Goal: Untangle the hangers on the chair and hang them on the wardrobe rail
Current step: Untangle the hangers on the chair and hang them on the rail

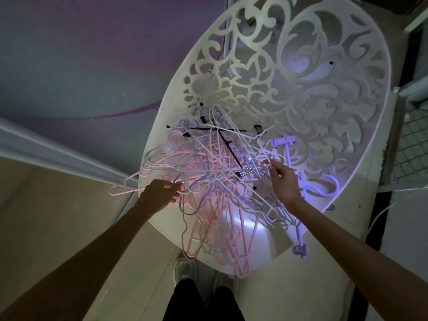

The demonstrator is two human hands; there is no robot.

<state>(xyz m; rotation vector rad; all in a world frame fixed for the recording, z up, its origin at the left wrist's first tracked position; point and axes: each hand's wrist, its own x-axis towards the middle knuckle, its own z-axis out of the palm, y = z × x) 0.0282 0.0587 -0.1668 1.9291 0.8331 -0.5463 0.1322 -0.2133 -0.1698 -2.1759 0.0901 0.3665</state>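
Many tangled hangers (208, 172) on chair (324, 66)

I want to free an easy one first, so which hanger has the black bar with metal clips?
The black clip hanger, lying diagonally on top of the pile's middle. It alone is dark; the others are pink, white or lilac plastic.

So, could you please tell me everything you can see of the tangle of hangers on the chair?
The tangle of hangers is a loose heap of thin pink, lilac and white hangers, plastic by the look, with a black clip hanger across the top. It lies on the white chair seat below the fretwork back, some ends overhanging the front and left edges. The left hand grips a strand at its left; the right hand pinches one at its right.
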